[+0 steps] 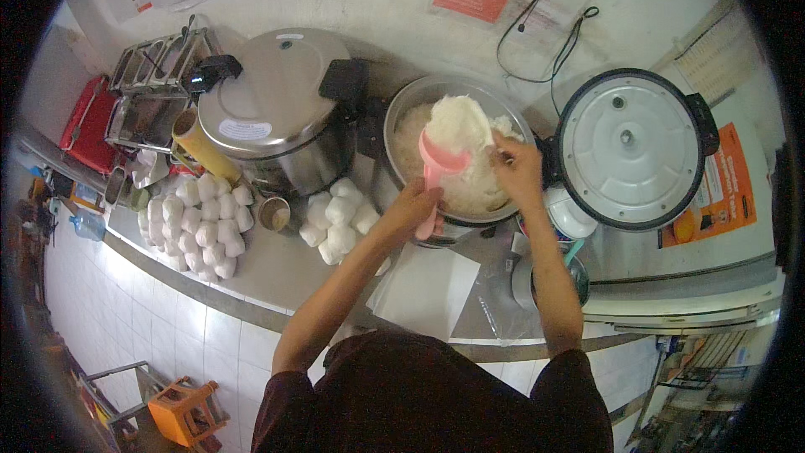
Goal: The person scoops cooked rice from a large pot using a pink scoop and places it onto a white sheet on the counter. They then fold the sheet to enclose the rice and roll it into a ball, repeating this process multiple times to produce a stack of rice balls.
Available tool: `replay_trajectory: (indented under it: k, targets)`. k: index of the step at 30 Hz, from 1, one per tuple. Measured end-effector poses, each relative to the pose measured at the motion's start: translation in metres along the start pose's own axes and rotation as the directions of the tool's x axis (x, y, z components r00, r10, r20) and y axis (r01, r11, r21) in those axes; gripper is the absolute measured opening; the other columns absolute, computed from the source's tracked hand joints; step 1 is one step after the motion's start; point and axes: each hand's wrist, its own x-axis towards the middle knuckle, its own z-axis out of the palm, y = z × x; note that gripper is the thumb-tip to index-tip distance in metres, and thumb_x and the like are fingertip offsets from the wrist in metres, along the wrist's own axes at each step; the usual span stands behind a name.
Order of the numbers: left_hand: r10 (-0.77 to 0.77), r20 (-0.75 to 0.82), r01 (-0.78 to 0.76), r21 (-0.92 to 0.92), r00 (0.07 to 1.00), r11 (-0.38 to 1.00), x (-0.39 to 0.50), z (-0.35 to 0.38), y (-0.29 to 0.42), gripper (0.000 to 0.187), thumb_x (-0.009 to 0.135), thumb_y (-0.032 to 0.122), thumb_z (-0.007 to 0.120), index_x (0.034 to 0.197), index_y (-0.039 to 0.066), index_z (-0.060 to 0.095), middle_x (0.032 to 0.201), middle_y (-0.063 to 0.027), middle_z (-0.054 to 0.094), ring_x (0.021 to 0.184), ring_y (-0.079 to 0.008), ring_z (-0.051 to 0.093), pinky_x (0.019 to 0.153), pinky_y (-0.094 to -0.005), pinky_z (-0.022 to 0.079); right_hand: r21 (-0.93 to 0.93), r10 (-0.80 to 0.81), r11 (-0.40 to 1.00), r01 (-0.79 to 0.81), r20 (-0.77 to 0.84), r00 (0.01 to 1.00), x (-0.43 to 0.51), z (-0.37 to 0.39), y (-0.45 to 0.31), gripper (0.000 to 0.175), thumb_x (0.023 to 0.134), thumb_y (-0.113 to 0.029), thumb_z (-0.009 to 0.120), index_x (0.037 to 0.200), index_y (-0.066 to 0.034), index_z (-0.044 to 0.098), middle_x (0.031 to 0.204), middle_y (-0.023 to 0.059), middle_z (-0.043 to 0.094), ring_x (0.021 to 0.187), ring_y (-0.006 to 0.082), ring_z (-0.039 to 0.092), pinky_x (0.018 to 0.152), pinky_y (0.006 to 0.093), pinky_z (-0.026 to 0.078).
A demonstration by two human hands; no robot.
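Note:
Below me stands a large rice cooker with its pot (pixel 393 170) exposed and cooked rice (pixel 468 195) inside. My left hand (pixel 415 207) grips the handle of a pink plastic scoop (pixel 431 170), held over the pot. A mound of rice (pixel 459 119) lies just beyond the scoop's bowl, raised over the pot. My right hand (pixel 517 167) is at the right side of this mound, fingers closed on a pale utensil, mostly hidden. White paper sheets (pixel 434 289) lie on the counter in front of the cooker.
Many wrapped white bundles (pixel 201 226) are piled at left, with a smaller pile (pixel 339 220) nearer. A closed steel rice cooker (pixel 277 94) stands behind them beside a small metal cup (pixel 274 214). The raised cooker lid (pixel 631 151) and a round container (pixel 569 214) are at right; cables hang above.

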Motion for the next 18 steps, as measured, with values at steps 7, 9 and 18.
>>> replay_trajectory:
  k: [7,9,18]
  targets:
    - [0.069,-0.080,-0.025,0.457,0.994,0.889,0.033,0.018,-0.014,0.018,0.092,0.015,0.050,0.101,0.000,0.050,0.068,-0.0097,0.056,0.051,-0.0195,0.057,0.042,-0.0342,0.046,-0.453,-0.158,0.872,0.187,0.101,0.982,-0.056,0.030,-0.034,0.056,0.065,0.008,0.062,0.121,0.0016,0.059,0.113,0.0185,0.057,0.095,0.0340,0.062,0.079,0.0417,0.052]
    - [0.112,-0.085,-0.061,0.454,0.990,0.889,0.023,0.027,-0.008,0.017,0.091,0.014,0.050,0.100,0.000,0.050,0.067,-0.0101,0.056,0.050,-0.0193,0.056,0.041,-0.0342,0.045,-0.486,-0.063,0.855,0.182,0.250,0.966,-0.060,0.019,-0.042,0.059,0.065,0.009,0.062,0.124,0.0029,0.056,0.113,0.0192,0.056,0.101,0.0341,0.060,0.082,0.0426,0.051]
    - [-0.022,-0.037,0.029,0.199,0.999,0.980,0.033,0.015,0.001,0.016,0.091,0.020,0.053,0.097,0.005,0.052,0.063,-0.0012,0.053,0.045,-0.0147,0.050,0.037,-0.0288,0.042,-0.356,-0.068,0.906,0.228,0.409,0.910,-0.036,-0.049,-0.020,0.064,0.071,0.000,0.064,0.133,0.0007,0.050,0.127,0.0174,0.054,0.111,0.0379,0.057,0.096,0.0452,0.047]
